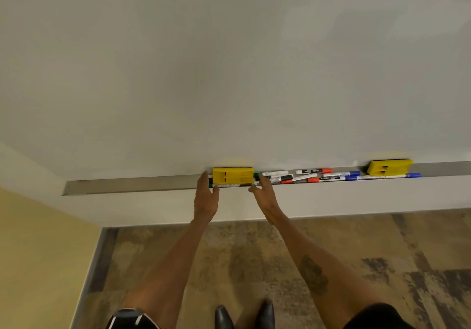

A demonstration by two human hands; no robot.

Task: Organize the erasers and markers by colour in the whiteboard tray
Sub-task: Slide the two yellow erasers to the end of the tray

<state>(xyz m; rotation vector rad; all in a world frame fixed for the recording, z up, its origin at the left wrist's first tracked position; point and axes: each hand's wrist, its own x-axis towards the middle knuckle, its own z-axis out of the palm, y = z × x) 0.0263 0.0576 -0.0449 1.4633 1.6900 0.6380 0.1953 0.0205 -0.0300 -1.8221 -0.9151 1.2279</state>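
Hands flanking yellow eraser (233,176) atop markers (300,176), fingers spread, grasping nothing, second eraser (388,167) rightward.

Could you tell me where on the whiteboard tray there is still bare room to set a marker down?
The tray is bare from its left end up to the left hand beside the left yellow eraser. Between that eraser and the right yellow eraser it is crowded with overlapping markers.

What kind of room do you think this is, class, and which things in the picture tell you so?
Probably a classroom or meeting room: a large whiteboard fills the wall, and its metal tray holds markers and yellow erasers.
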